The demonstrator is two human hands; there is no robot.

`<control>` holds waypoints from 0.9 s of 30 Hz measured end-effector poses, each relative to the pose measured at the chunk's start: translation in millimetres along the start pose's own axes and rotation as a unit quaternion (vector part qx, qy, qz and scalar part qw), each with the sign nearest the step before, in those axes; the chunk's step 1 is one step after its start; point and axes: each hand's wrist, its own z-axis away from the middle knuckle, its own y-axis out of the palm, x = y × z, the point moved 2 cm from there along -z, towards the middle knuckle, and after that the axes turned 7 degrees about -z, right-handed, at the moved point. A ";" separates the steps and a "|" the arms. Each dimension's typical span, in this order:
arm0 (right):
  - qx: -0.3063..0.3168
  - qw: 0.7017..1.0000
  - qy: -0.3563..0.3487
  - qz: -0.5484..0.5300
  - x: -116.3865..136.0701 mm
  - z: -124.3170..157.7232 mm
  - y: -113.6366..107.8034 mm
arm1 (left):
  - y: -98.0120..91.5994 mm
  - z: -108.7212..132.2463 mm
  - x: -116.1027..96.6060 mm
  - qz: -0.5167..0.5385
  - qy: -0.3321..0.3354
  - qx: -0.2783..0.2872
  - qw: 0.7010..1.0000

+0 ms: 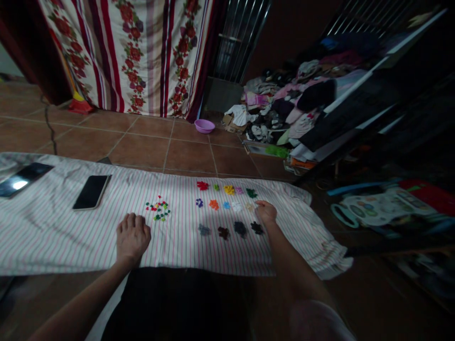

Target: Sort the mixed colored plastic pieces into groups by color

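A striped cloth (53, 227) lies spread on the tiled floor. On it sit small sorted heaps of coloured beads: red (202, 185), yellow (229, 189), green (251, 193), orange (213, 204), and dark ones (240, 228) in the near row. A mixed scatter of beads (158, 210) lies to the left. My left hand (132, 235) rests on the cloth just below that scatter, fingers curled under. My right hand (266, 212) is at the right end of the middle row, fingertips pinched beside a pale heap (250, 206); what they hold is too small to see.
Two phones (91, 192) (22, 178) lie on the cloth at the left. A purple bowl (204, 126) stands on the tiles beyond. A pile of clothes (284, 109) and a dark frame stand at the right, a floral curtain (142, 57) behind, toys (373, 208) at far right.
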 end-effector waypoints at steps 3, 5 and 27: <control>0.031 0.998 0.000 0.049 12.9 1.6 3.8 | 0.4 -0.4 0.0 -0.002 -0.002 0.004 1.000; 0.053 0.996 -0.037 0.066 24.2 2.4 10.2 | 1.3 -0.7 0.1 -0.005 -0.002 0.007 1.000; 0.316 0.891 -0.317 -0.070 163.6 173.0 163.0 | 2.0 -0.7 0.2 0.009 -0.017 0.007 1.000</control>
